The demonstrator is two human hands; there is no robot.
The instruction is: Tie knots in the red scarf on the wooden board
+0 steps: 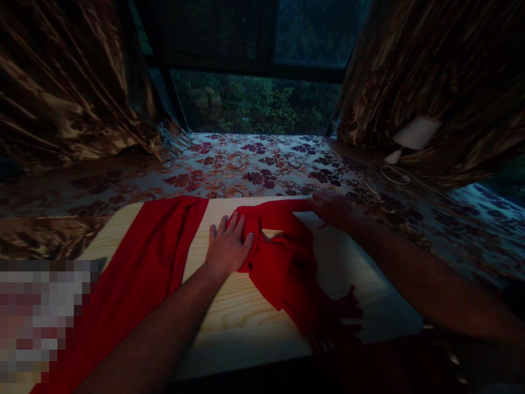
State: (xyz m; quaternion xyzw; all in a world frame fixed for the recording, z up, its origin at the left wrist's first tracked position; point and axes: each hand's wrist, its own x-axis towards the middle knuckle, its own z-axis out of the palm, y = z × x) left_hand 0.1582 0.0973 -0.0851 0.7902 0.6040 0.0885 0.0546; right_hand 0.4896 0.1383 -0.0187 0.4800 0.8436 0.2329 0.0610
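Observation:
A red scarf (274, 262) with a fringed end lies bunched on the right half of a pale wooden table (223, 323). My left hand (229, 245) rests flat on the scarf's left part, fingers spread. At the table's far right, my right hand (331, 209) pinches a corner of the scarf, drawing a strip of it out to the right; its fingertips are dim. A long red cloth (143, 262) runs down the table's left side toward me, passing partly behind my left forearm. I cannot tell whether it joins the scarf.
Beyond the table spreads a flower-patterned cover (262, 158) below a dark window (254, 104). Brown curtains (82, 82) hang on both sides. A small white lamp (416, 132) with a cord lies tilted at the right. The lower left corner is pixelated.

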